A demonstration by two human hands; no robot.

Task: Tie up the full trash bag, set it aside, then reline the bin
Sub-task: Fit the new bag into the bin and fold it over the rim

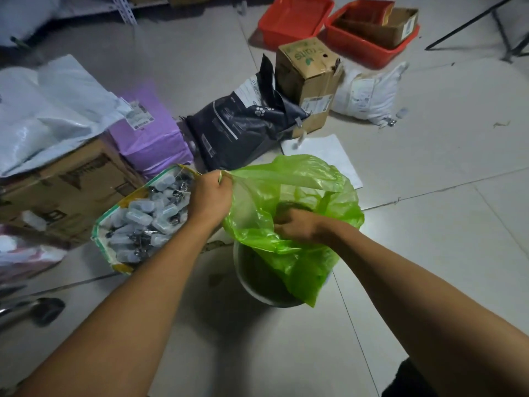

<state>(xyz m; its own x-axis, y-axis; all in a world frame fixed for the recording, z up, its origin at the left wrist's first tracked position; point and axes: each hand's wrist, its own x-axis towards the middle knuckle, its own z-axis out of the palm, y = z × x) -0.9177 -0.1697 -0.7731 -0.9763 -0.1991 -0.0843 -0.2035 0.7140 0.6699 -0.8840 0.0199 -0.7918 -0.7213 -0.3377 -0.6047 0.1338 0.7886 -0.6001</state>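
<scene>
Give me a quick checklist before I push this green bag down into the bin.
1. Left hand holds the green bag at its top edge: ok, it pinches the edge and pulls it up.
2. Right hand inside the bag's mouth: ok, it is reaching in.
3. Bag sits over the bin: not ok, only the right side drapes the rim; the left rim is bare.
4. Bag free of tears: cannot tell.
5. Bin already emptied: cannot tell, its inside is dark.
6. Floor beside the bin: not ok, a bag of small bottles lies close on the left.
</scene>
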